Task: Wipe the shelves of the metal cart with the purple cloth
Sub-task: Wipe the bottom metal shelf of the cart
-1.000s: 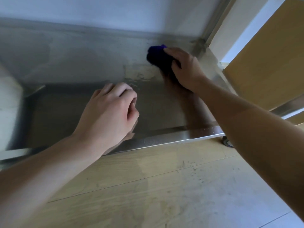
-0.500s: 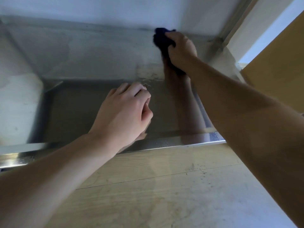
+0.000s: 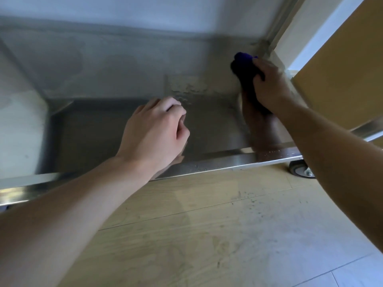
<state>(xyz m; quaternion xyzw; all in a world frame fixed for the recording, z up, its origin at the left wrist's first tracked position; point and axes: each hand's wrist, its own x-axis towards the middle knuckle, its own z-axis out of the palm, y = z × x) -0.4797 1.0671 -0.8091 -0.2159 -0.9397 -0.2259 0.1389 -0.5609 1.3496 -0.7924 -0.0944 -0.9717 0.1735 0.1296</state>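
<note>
Purple cloth [image 3: 243, 65] sits bunched at the upper right of the frame, pressed into the far right corner of the metal cart's shelf [image 3: 103, 131]. The right hand [image 3: 271, 83] grips it, fingers [image 3: 260, 64] curled over the wad. The left hand [image 3: 155, 131], mid-frame, rests on the shelf with fingers curled together, holding nothing. A caster wheel [image 3: 300, 170] stands on the wooden floor [image 3: 207, 224].

The shelf [image 3: 93, 129] lies open across its left side and along the back. The left hand [image 3: 153, 131], fingers curled, sits over the middle near the front lip [image 3: 207, 162]. The right hand [image 3: 269, 83] and the cloth [image 3: 244, 67] it grips fill the far right corner, hemmed in by the post [image 3: 267, 44] and a wooden panel [image 3: 339, 75]. A wheel [image 3: 300, 169] stands below the front right corner.
</note>
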